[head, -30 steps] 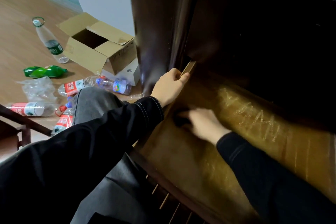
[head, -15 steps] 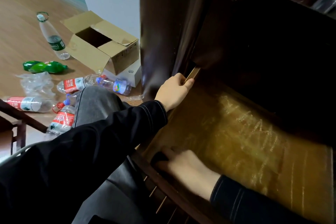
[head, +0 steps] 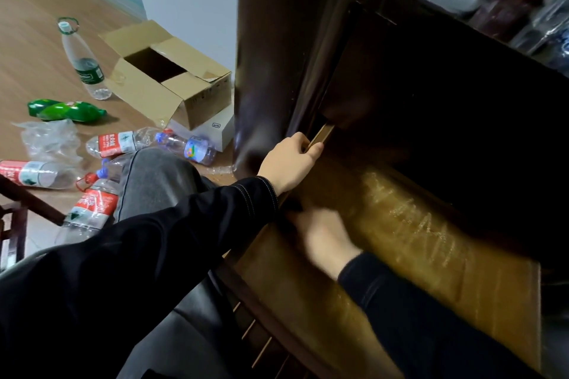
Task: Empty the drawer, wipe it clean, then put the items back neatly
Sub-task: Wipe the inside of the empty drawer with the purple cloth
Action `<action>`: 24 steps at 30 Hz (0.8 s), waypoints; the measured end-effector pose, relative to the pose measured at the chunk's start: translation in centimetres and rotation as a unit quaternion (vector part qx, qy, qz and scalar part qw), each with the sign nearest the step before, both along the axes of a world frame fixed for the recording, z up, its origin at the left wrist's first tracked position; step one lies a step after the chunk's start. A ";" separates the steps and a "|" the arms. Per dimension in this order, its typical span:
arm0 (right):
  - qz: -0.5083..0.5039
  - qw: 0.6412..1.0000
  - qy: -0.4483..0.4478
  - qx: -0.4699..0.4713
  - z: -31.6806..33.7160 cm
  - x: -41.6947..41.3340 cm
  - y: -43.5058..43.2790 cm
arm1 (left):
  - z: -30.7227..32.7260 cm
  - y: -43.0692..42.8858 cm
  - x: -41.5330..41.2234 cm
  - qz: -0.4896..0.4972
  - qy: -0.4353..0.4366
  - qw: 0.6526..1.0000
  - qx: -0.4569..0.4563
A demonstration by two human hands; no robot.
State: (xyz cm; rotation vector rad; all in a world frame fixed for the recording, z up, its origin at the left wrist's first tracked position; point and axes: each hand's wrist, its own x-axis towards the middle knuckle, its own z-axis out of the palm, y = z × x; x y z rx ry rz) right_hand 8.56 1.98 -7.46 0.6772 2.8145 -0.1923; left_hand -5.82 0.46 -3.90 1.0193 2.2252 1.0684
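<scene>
Our left hand (head: 291, 160) grips the left rim of the drawer (head: 462, 274); inside the drawer our right hand (head: 321, 237) is blurred, so we cannot tell its grip

left arm (head: 154, 249), in a black sleeve, extends forward and to the right. left hand (head: 291, 163) grips the drawer rim (head: 321, 135), fingers curled round it. right arm (head: 415, 317), in a black sleeve, reaches forward and to the left. right hand (head: 323, 237) lies back up, blurred; finger pose indeterminate.
</scene>
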 end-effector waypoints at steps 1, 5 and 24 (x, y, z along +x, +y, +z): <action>0.052 0.998 0.022 -0.014 0.1 0.8 -2.2 | 0.0 -0.1 -0.1 0.000 -0.001 1.000 -0.001; 0.120 0.989 0.061 -0.064 0.1 2.8 -5.5 | 0.0 -0.2 -0.2 -0.011 0.001 1.000 0.000; -0.095 0.990 -0.033 0.094 -0.3 1.7 6.5 | -0.2 0.2 0.0 -0.009 0.016 1.000 -0.018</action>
